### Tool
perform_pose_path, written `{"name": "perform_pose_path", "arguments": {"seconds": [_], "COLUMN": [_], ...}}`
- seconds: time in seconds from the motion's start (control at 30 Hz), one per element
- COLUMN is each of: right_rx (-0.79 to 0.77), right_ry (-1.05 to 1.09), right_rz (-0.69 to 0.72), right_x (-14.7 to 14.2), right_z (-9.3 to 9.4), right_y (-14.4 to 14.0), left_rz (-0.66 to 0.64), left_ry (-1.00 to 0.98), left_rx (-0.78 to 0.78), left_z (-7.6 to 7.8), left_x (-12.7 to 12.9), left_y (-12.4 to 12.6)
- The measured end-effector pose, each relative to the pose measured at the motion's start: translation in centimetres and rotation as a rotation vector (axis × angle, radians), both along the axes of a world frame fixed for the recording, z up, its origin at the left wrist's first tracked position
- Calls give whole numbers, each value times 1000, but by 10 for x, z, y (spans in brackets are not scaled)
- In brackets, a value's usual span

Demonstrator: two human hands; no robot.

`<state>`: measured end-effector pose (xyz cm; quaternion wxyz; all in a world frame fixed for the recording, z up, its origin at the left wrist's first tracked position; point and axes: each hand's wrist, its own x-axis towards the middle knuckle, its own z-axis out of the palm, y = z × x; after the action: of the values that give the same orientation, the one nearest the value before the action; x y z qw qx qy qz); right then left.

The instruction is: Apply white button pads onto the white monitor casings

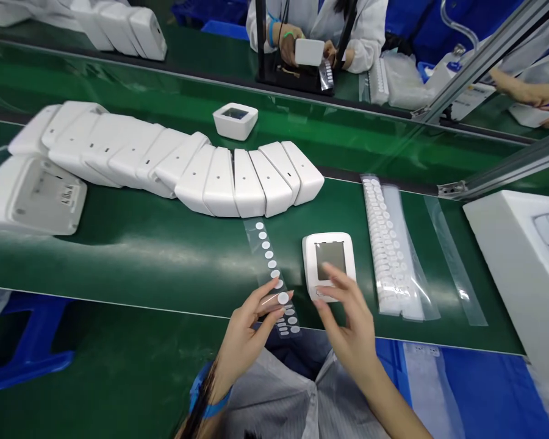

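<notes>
My left hand [256, 317] pinches a clear strip of white oval stickers [268, 255], which hangs over the near edge of the table. One sticker lies across my fingers, between thumb and forefinger. To the right, a white device with a grey screen [332, 259] lies face up. Over its lower part is my right hand [345, 311], fingers spread and slightly blurred. Its fingertips are at the device's lower edge and screen; whether they press on it I cannot tell.
A long row of white housings [217, 183] leans across the back left. More sticker strips [384, 244] are stacked at right, beside a bare clear strip [455, 262] and a white box [526, 274]. Another white device [235, 121] sits beyond. Across the partition, a co-worker's hand [290, 46] holds a white unit.
</notes>
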<state>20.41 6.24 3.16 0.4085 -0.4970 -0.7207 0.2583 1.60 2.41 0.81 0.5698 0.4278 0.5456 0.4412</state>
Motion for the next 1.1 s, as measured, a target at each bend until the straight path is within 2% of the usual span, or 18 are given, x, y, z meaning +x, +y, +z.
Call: {"name": "perform_pose_path", "arguments": {"seconds": [0.1,0.2,0.37,0.53,0.8,0.97,1.1], "right_rx": [53,76,102,187,210,139,38], "right_ry": [42,28,36,34,81,164,253], "right_rz": [204,278,254,267,226,205,146], "right_x": [-20,-30,-26,-23,-34,-40,-41], "right_z": [8,6,0,-2,-10,-17,-22], "right_y": [1,1,-1,-5,-16,-22,-24], "left_rz": [5,-5,-43,-126,-59,-27,-71], "left_ry": [-12,-59,-261,-426,-184,-62,46], "left_rx": [14,1,-61,-18,-125,-144,-121], "left_z": [1,2,9,12,13,12,8], "left_x": [-2,-4,-7,-5,-5,-4,-3], "left_y": [-2,-3,-8,-12,-20,-27,-28]}}
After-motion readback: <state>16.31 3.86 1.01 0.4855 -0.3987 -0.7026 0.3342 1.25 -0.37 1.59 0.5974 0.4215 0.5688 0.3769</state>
